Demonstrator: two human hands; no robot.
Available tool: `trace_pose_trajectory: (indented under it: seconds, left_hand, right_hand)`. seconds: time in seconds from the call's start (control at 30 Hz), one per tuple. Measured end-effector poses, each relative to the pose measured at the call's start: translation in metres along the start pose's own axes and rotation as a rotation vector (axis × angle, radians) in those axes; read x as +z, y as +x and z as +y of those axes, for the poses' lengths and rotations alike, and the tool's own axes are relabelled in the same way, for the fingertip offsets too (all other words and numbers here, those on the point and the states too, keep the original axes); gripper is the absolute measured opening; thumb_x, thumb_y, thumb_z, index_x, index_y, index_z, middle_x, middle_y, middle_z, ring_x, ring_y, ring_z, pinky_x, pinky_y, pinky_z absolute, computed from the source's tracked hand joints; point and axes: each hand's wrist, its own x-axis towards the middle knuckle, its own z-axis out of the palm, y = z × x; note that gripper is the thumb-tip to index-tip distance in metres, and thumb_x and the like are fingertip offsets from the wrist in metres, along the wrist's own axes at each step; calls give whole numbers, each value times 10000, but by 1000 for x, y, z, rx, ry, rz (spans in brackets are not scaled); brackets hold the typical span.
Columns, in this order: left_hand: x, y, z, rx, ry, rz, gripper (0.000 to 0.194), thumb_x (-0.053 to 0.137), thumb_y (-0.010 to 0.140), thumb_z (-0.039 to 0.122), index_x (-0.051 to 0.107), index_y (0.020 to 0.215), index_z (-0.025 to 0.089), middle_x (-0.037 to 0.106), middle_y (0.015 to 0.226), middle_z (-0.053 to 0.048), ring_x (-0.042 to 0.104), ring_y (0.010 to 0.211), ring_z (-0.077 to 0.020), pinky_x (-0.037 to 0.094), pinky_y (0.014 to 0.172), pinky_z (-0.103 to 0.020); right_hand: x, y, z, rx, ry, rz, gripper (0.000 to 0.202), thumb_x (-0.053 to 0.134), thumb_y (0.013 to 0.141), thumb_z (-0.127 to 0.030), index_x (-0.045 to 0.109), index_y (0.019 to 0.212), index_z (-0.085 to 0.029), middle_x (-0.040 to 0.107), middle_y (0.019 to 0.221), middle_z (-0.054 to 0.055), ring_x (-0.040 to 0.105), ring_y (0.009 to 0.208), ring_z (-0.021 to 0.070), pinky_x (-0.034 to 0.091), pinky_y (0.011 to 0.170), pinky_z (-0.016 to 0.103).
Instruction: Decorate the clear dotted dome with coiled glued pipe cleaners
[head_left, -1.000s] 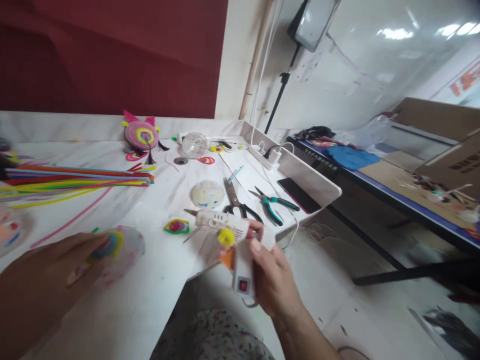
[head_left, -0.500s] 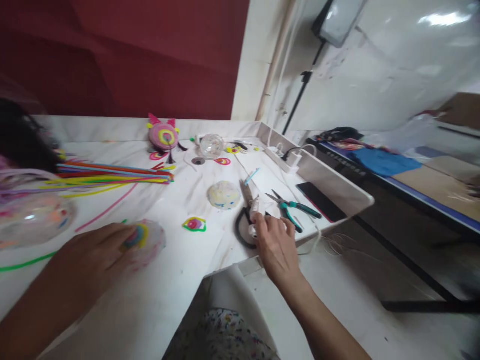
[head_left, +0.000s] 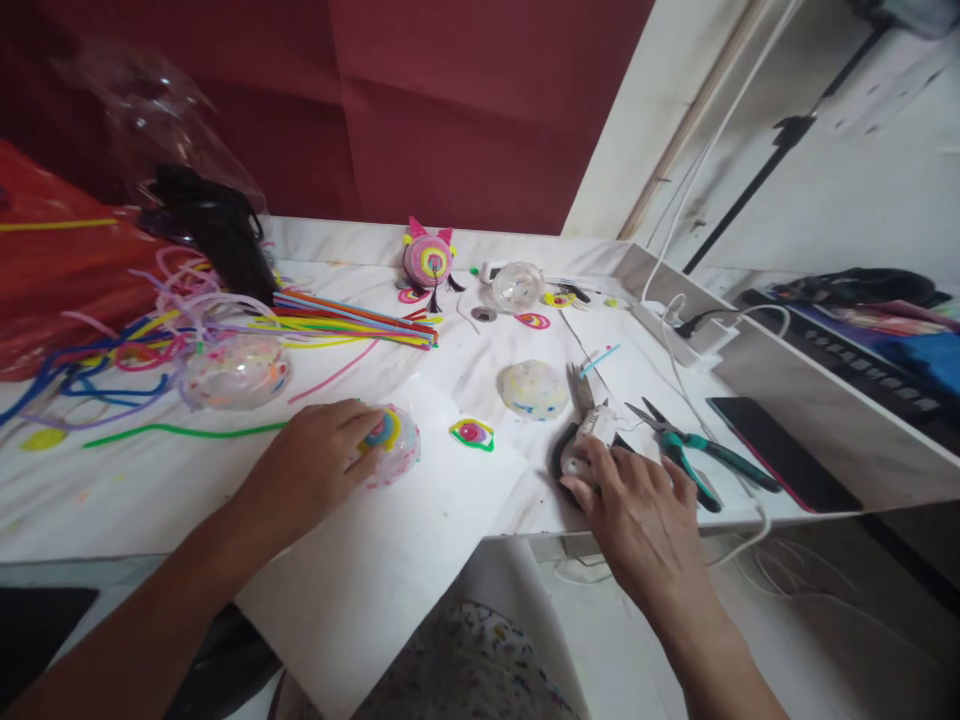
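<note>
My left hand point(head_left: 319, 465) is closed on the edge of a clear plastic dome point(head_left: 405, 450) with a ringed yellow, blue and pink patch. The dome rests on a white paper sheet point(head_left: 390, 580). My right hand point(head_left: 645, 505) has its fingers round a white tool that looks like a small glue gun point(head_left: 598, 428), its grip partly hidden. Beneath it lie scissors point(head_left: 579, 388) with dark handles. Teal-handled pliers point(head_left: 686, 440) are just right of that hand. Between the hands sit an eye-shaped piece point(head_left: 472, 434) edged in green and yellow, and a speckled dome point(head_left: 534, 388).
Several coloured strips point(head_left: 352, 325) lie at the back left, near another clear dome point(head_left: 238, 372). A pink round figure point(head_left: 429, 260) stands by the back ledge. A phone point(head_left: 780, 455), a white cable point(head_left: 679, 370) and a raised side wall point(head_left: 847, 425) are at the right.
The view has swung left, so the table's contents appear farther right. Both hands stay at the same things, the left at the dome, the right at the white tool.
</note>
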Motion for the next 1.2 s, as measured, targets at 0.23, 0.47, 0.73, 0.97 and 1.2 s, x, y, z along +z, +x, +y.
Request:
trace_pose_trajectory:
  seconds: [0.23,0.47,0.73,0.97,1.2]
  left_hand:
    - [-5,2,5,4,-14,5,343,466,916,277,695,1149,172,737,1145,-109,682,1051,-280,537,926,-424]
    - [-3,2,7,13,-33,38,266,508,918,231,708,1075,155,739,1039,-111,695,964,-276,548,874,-428]
    - [-4,2,8,24,-12,14,182,544,914,199,702,990,152,725,979,-106,687,911,-274,538,834,-432]
    - [1,2,6,38,-11,54,155,575,892,196,695,984,160,718,961,-93,682,899,-269,524,819,-415]
    - [2,1,6,48,-16,75,136,570,887,183,682,962,160,711,945,-88,681,894,-274,526,813,-422]
  right_hand:
    - [-41,31,-47,-142,631,167,223,523,1007,-208,646,1188,-165,675,1033,133,601,949,252,473,836,403]
    - [-33,96,-110,-461,746,-26,248,505,1027,-223,741,1008,-150,689,909,87,558,886,234,399,823,393]
    - [-24,116,-124,-594,588,-101,204,566,1011,-205,763,961,-195,674,859,58,503,881,225,307,835,399]
    - [-22,120,-130,-626,545,-112,213,572,1014,-230,771,940,-204,679,847,55,498,885,228,286,851,405]
    - [-29,128,-132,-594,554,-238,158,624,968,-186,750,874,-174,693,868,51,530,913,229,301,866,402]
